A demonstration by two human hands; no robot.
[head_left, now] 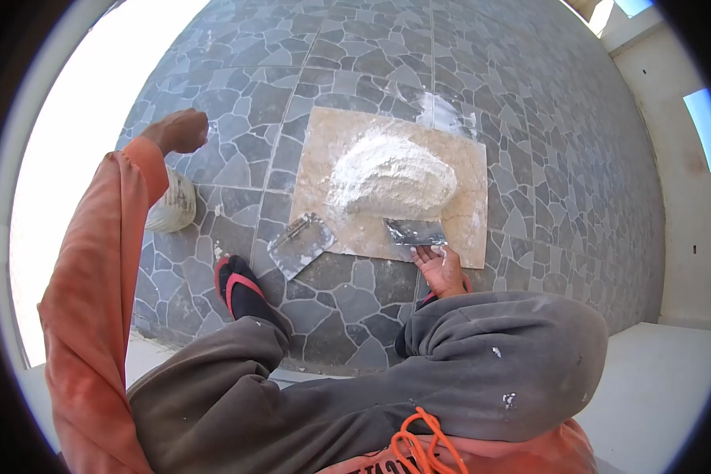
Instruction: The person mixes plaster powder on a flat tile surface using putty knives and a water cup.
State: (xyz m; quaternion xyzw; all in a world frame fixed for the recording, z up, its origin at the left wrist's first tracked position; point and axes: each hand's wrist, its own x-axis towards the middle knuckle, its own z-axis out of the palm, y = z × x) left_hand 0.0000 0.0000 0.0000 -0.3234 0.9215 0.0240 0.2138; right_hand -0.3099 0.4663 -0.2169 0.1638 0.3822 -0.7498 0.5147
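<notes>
In the head view, a mound of white powder or paste (391, 175) lies on a tan square board (468, 213) on the floor. My right hand (440, 271) grips a flat scraper (415, 232), its dark blade smeared with white, at the near edge of the mound. My left hand (180, 131) is raised at the left with fingers curled closed; whatever is in them, if anything, is hidden. Below that hand stands a whitish, stained bucket (174, 207), partly covered by my sleeve. A flat metal trowel (301, 245) rests across the board's near left corner.
Grey stone-patterned tiles (355, 312) make up the floor. White residue (444, 114) marks the tiles behind the board. My sandalled foot (243, 286) is left of the trowel, and the other is mostly hidden by my knee. A pale wall (691, 229) rises at the right.
</notes>
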